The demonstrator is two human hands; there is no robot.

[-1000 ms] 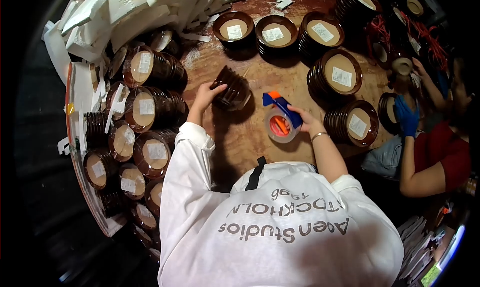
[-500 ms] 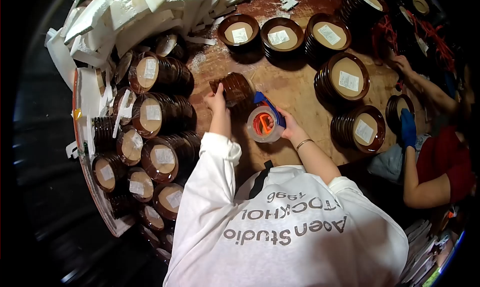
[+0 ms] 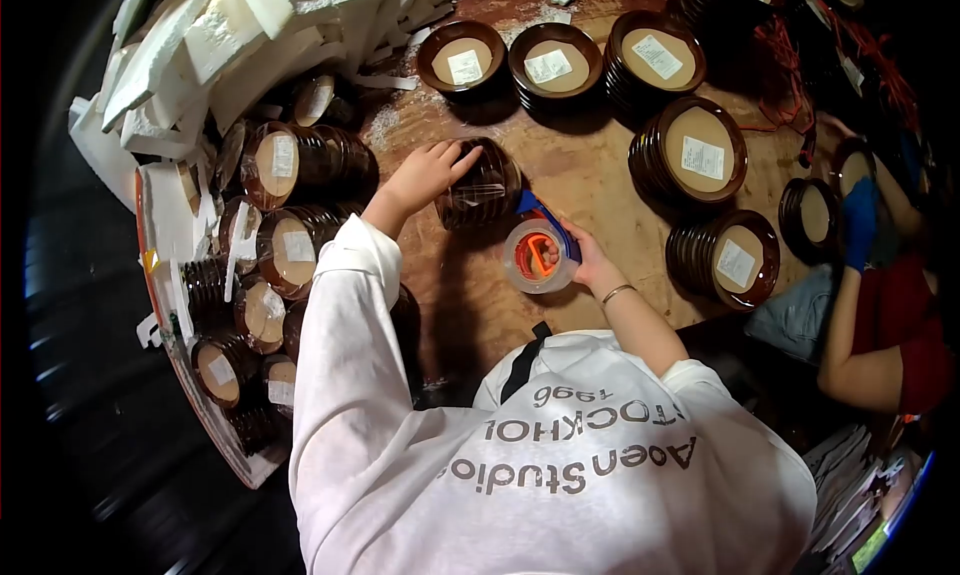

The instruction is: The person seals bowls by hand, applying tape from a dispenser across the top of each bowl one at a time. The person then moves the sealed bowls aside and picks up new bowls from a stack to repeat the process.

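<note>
Two bare hands, apart, both over the wooden worktable point(image 3: 590, 180). Left hand point(image 3: 425, 178) palm down on a glossy dark-brown dish stack point(image 3: 480, 195), fingers spread over its left and upper part; thumb hidden, so can't tell if it is gripping. Stack lies tilted, rims showing as ribs, shiny glare across them, near the table's middle. Right hand point(image 3: 588, 260) clamped on a blue handheld tape dispenser point(image 3: 563, 235) with a wide clear tape roll point(image 3: 522, 260) and orange inner part; blue tip sits right by the stack's right side, can't tell if touching. Thin bracelet point(image 3: 620, 291) on right wrist.

Beyond: three upright dish stacks in a row point(image 3: 556, 65), tan centers, white paper labels. Right side: two more labelled stacks point(image 3: 690, 157), tilted, one nearer the wearer. Left side: many film-wrapped stacks point(image 3: 280, 165), lying on their sides, also labelled, piled close. White foam pieces point(image 3: 240, 50) heaped upper left, crumbs on table. Far right: co-worker's blue-gloved hand point(image 3: 860, 225) by a dark dish stack point(image 3: 808, 218); red cords point(image 3: 785, 70) up past it.
</note>
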